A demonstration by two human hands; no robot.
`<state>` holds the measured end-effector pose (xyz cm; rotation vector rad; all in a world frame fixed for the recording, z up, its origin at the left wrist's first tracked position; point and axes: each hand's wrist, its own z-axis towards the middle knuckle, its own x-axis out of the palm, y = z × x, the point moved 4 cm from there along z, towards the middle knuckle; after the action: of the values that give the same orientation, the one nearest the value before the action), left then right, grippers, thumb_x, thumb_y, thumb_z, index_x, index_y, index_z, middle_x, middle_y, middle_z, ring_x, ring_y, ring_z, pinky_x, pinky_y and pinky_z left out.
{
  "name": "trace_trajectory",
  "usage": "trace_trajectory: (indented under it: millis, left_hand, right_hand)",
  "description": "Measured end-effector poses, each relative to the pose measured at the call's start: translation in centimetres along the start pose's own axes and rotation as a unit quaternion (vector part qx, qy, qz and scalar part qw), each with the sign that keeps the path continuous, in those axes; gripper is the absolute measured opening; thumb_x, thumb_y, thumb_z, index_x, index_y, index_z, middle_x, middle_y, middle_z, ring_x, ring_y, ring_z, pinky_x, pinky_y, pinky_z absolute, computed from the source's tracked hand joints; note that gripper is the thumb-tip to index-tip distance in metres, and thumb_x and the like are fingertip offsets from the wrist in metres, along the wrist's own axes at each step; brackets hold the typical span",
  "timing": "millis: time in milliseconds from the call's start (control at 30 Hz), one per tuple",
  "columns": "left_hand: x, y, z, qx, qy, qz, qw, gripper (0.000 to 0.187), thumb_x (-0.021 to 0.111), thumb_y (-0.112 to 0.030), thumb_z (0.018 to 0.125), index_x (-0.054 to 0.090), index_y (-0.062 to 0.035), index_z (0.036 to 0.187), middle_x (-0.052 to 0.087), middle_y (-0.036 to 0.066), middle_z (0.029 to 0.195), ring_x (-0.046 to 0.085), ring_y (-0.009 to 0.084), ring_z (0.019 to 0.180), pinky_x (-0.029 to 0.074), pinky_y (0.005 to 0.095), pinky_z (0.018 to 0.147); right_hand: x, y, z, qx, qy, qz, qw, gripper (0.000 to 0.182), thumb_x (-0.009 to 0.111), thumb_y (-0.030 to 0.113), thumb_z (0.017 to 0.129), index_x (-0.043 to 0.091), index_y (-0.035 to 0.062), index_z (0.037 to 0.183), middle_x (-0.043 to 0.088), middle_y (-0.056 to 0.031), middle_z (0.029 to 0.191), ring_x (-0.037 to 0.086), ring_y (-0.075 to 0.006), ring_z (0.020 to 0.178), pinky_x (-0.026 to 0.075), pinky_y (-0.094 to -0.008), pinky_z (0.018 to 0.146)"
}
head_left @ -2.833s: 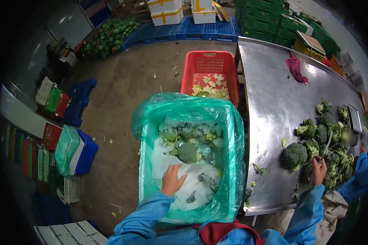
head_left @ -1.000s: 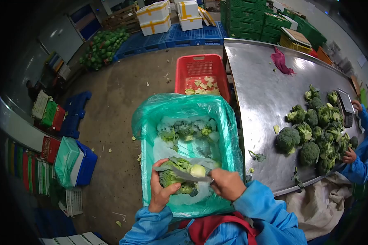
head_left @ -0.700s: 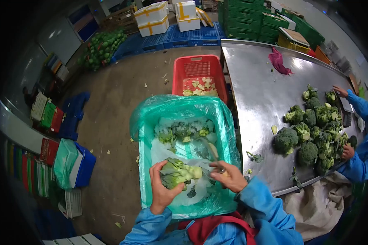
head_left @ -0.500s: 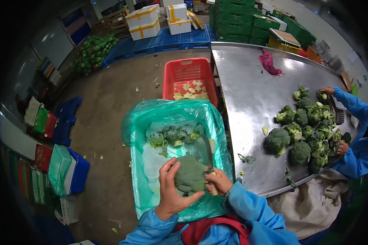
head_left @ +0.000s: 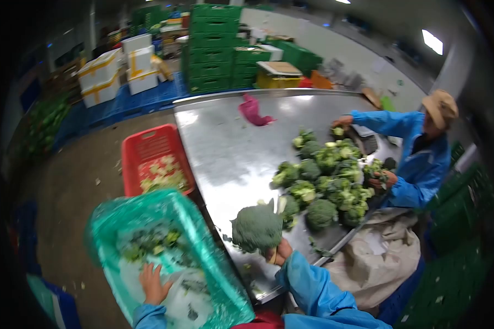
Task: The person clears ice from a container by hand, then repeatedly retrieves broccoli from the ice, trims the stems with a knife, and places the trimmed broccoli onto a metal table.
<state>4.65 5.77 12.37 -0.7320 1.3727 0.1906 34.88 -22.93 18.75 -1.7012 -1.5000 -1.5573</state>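
My left hand (head_left: pixel 155 283) is open, fingers spread, over the green-lined crate (head_left: pixel 103 253) and its white icy contents. Over the near edge of the table, my right hand (head_left: pixel 282 251) is closed, with a bit of the knife's pale handle (head_left: pixel 273 256) showing at the fingers. A large dark-green broccoli head (head_left: pixel 257 228) is held up right against that hand; its stem and the knife's blade are hidden. Small broccoli pieces (head_left: pixel 151 241) lie in the crate. More broccoli heads (head_left: pixel 321 214) are piled on the steel table (head_left: pixel 219 142) just beyond.
Past the lined crate stands a red crate (head_left: pixel 130 164) with pale trimmings. A co-worker (head_left: pixel 422 159) in blue handles broccoli across the table. A pink cloth (head_left: pixel 252 111) lies on the steel. To the right is a whitish sack (head_left: pixel 392 247); green crates (head_left: pixel 211 46) are stacked behind.
The view has swung right. My left hand has let go of the broccoli head and moved down over the lined crate. My right hand has shifted right to the table, a broccoli head with it.
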Motion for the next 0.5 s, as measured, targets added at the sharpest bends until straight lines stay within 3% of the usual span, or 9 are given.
trace_trajectory:
  millis: [100, 167, 200, 267, 333, 367, 400, 433, 500]
  left_hand:
    - [0.2, 1.2, -0.9, 0.054, 0.029, 0.087, 0.994, 0.051, 0.077, -0.03, 0.062, 0.06, -0.0064, 0.104, 0.052, 0.017, 0.114, 0.042, 0.0402, 0.114, 0.024, 0.0545, 0.099]
    - [0.8, 2.6, -2.2, 0.04, 0.138, 0.086, 0.986, 0.045, 0.078, -0.032, 0.059, 0.064, -0.0085, 0.095, 0.052, 0.018, 0.108, 0.037, 0.04, 0.119, 0.022, 0.0567, 0.097]
    - [0.9, 2.7, -2.4, 0.033, 0.143, 0.088, 0.985, 0.045, 0.078, -0.032, 0.059, 0.064, -0.0085, 0.095, 0.052, 0.018, 0.108, 0.037, 0.04, 0.119, 0.022, 0.0567, 0.097]
    - [-0.7, 2.9, -4.6, 0.02, 0.136, 0.022, 0.99, 0.036, 0.075, -0.031, 0.063, 0.062, -0.0074, 0.087, 0.057, 0.015, 0.098, 0.049, 0.0385, 0.101, 0.034, 0.0511, 0.088]
    - [-0.4, 3.1, -6.9, -0.021, 0.057, -0.031, 0.998, 0.029, 0.075, -0.029, 0.064, 0.062, -0.0068, 0.077, 0.056, 0.011, 0.083, 0.053, 0.0335, 0.082, 0.04, 0.0475, 0.072]
    - [-0.9, 2.5, -8.0, -0.024, 0.062, -0.013, 0.998, 0.029, 0.072, -0.03, 0.068, 0.062, -0.0053, 0.079, 0.057, 0.011, 0.084, 0.056, 0.031, 0.08, 0.044, 0.0423, 0.065]
    - [-0.7, 2.5, -9.1, -0.075, 0.079, -0.021, 0.994, 0.032, 0.071, -0.034, 0.07, 0.062, -0.0053, 0.081, 0.058, 0.012, 0.089, 0.056, 0.0313, 0.084, 0.046, 0.0419, 0.067]
    - [-0.2, 2.7, -9.8, -0.097, 0.08, -0.028, 0.992, 0.033, 0.068, -0.037, 0.074, 0.062, -0.0061, 0.086, 0.058, 0.011, 0.095, 0.056, 0.0318, 0.088, 0.047, 0.041, 0.073]
    - [-1.1, 2.3, -8.8, -0.176, 0.083, -0.05, 0.98, 0.036, 0.065, -0.038, 0.078, 0.06, -0.0069, 0.096, 0.057, 0.012, 0.1, 0.056, 0.0317, 0.09, 0.047, 0.0404, 0.076]
  right_hand:
    - [0.2, 12.2, -1.2, -0.2, -0.175, -0.174, 0.948, 0.026, 0.051, 0.033, 0.09, 0.055, 0.0092, 0.097, 0.058, -0.0045, 0.07, 0.051, -0.0145, 0.045, 0.041, -0.0267, 0.039]
    - [1.3, 20.3, -2.5, -0.317, -0.232, -0.227, 0.891, 0.026, 0.056, 0.035, 0.087, 0.055, 0.0096, 0.091, 0.053, -0.0036, 0.062, 0.05, -0.0148, 0.041, 0.038, -0.0284, 0.035]
    - [1.7, 24.2, -3.6, -0.394, -0.297, -0.332, 0.804, 0.028, 0.06, 0.038, 0.085, 0.054, 0.0106, 0.083, 0.052, -0.0037, 0.06, 0.049, -0.0163, 0.041, 0.037, -0.0283, 0.035]
    - [-0.2, 32.0, -5.4, -0.463, -0.384, -0.472, 0.644, 0.028, 0.062, 0.035, 0.082, 0.057, 0.0083, 0.091, 0.056, -0.0074, 0.073, 0.053, -0.018, 0.056, 0.04, -0.0302, 0.048]
    - [-3.3, 37.7, -6.9, -0.454, -0.438, -0.592, 0.502, 0.033, 0.064, 0.032, 0.079, 0.06, 0.006, 0.098, 0.06, -0.0111, 0.085, 0.056, -0.0197, 0.071, 0.043, -0.0321, 0.062]
    - [-5.2, 39.8, -7.2, -0.43, -0.451, -0.641, 0.448, 0.036, 0.065, 0.031, 0.078, 0.061, 0.0048, 0.102, 0.062, -0.0129, 0.091, 0.058, -0.0206, 0.079, 0.044, -0.033, 0.068]
    - [-6.7, 41.3, -7.2, -0.399, -0.451, -0.684, 0.413, 0.039, 0.066, 0.029, 0.077, 0.062, 0.0036, 0.106, 0.064, -0.0148, 0.097, 0.059, -0.0214, 0.086, 0.046, -0.034, 0.075]
    - [-12.6, 45.4, -6.4, -0.382, -0.397, -0.716, 0.428, 0.044, 0.067, 0.03, 0.077, 0.061, 0.002, 0.109, 0.063, -0.0138, 0.098, 0.059, -0.0234, 0.091, 0.045, -0.0332, 0.082]
    - [-19.8, 49.4, -4.5, -0.326, -0.328, -0.82, 0.336, 0.042, 0.066, 0.023, 0.08, 0.055, 0.0029, 0.116, 0.062, -0.0147, 0.106, 0.058, -0.0265, 0.097, 0.044, -0.0354, 0.086]
